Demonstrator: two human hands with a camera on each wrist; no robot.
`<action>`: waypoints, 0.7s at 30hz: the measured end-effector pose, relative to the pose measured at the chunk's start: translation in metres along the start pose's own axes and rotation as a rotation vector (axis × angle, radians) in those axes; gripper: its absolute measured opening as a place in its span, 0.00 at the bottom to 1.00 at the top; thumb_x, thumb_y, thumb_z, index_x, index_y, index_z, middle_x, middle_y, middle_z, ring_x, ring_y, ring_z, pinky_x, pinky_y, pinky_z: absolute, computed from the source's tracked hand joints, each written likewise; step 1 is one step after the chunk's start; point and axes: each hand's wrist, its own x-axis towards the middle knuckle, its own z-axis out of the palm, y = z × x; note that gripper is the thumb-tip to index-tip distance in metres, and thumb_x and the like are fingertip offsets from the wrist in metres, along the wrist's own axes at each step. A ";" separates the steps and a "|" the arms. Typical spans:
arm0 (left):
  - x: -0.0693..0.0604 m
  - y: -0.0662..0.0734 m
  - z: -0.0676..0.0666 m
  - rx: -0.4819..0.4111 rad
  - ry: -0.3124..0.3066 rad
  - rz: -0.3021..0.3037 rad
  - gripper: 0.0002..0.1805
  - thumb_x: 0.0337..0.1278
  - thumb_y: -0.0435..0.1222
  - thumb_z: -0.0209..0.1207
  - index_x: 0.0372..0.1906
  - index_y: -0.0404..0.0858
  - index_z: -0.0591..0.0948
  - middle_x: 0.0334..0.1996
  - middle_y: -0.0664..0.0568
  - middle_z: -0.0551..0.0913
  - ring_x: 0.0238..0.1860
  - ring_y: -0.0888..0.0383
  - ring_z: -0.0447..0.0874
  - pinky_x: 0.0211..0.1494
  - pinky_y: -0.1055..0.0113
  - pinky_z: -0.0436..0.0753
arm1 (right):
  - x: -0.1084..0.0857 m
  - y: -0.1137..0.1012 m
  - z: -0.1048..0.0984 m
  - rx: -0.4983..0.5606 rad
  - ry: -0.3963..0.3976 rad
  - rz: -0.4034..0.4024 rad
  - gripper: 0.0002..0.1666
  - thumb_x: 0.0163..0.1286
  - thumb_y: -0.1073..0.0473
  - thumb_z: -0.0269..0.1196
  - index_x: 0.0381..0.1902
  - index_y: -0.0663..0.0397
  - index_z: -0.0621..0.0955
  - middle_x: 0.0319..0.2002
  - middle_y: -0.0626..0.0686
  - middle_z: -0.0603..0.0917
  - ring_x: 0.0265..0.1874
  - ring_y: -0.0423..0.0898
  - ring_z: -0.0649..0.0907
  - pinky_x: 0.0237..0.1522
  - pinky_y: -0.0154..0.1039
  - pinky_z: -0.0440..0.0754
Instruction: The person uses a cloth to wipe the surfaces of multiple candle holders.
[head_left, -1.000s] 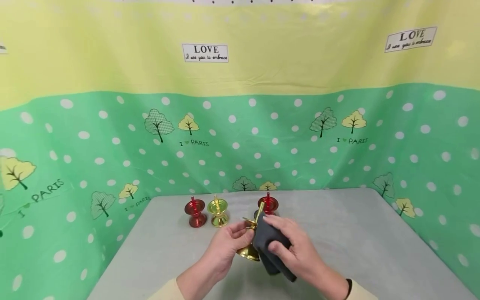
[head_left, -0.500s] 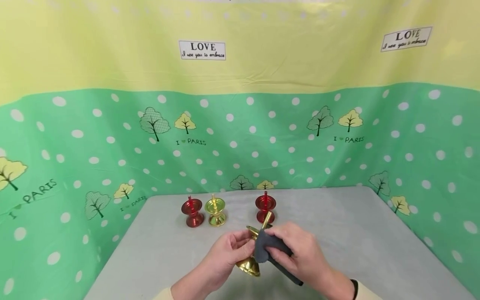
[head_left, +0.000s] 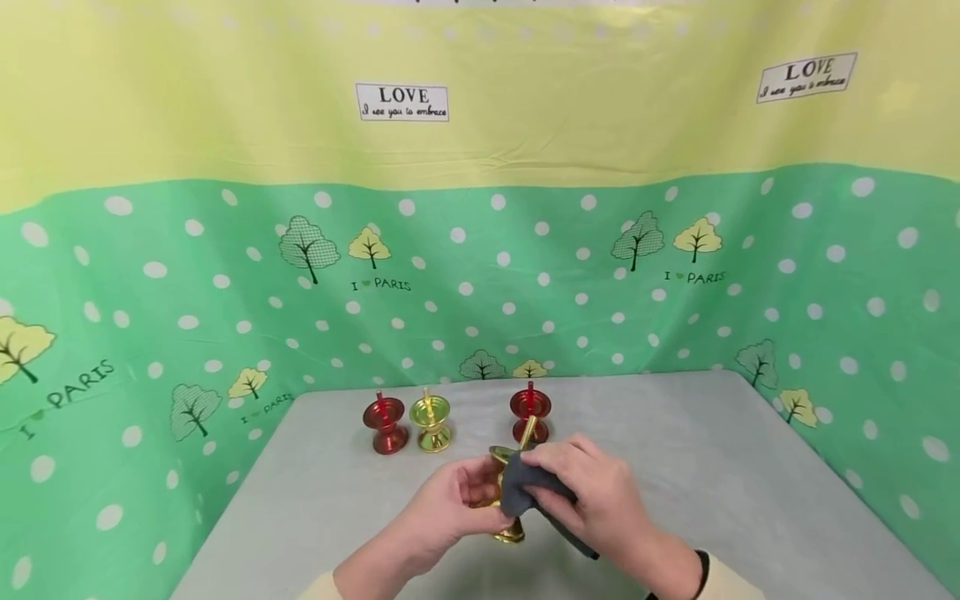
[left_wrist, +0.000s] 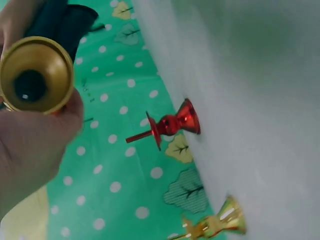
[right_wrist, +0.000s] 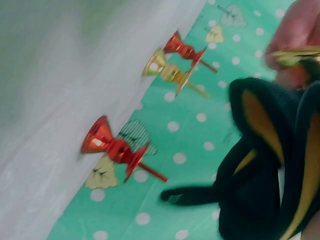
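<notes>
From the head view, I see the left hand (head_left: 459, 505) gripping a tilted gold candle holder (head_left: 512, 531) above the grey table (head_left: 690, 475), the right hand (head_left: 596, 492) pinching a dark cloth (head_left: 525, 485) against it. The left wrist view shows its hollow base (left_wrist: 51, 59). In the right wrist view, two red candle holders (right_wrist: 117, 150) flank another gold one (right_wrist: 169, 72), table-borne.

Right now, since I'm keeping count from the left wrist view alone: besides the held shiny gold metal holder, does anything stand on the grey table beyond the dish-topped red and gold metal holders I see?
Observer: Yes, a second dish-topped red metal holder, left of the standing gold holder in the head view.
Operator: Where's the spike of the held holder?
Observer: It juts up past the soft dark grey cloth.
Operator: How is that held?
Observer: The right hand pinches it, thumb opposite fingers.
</notes>
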 end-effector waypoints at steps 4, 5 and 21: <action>-0.004 -0.002 -0.006 -0.163 -0.118 -0.003 0.37 0.67 0.31 0.68 0.75 0.20 0.67 0.55 0.50 0.89 0.56 0.61 0.89 0.59 0.68 0.87 | 0.000 0.007 0.003 0.162 0.039 -0.041 0.18 0.81 0.49 0.63 0.56 0.55 0.86 0.48 0.52 0.90 0.42 0.46 0.85 0.48 0.31 0.86; -0.004 -0.002 -0.007 -0.163 -0.123 -0.014 0.37 0.68 0.32 0.68 0.75 0.20 0.67 0.56 0.50 0.89 0.56 0.61 0.89 0.60 0.68 0.87 | 0.000 0.008 0.003 0.163 0.035 -0.040 0.18 0.81 0.49 0.63 0.56 0.55 0.86 0.48 0.52 0.90 0.42 0.45 0.85 0.49 0.31 0.86; 0.006 -0.006 0.007 0.019 0.055 -0.029 0.36 0.59 0.31 0.74 0.70 0.29 0.74 0.57 0.47 0.90 0.54 0.60 0.89 0.53 0.71 0.88 | 0.002 -0.002 -0.006 -0.065 -0.027 0.033 0.18 0.83 0.43 0.59 0.57 0.46 0.86 0.48 0.43 0.90 0.42 0.41 0.86 0.42 0.34 0.88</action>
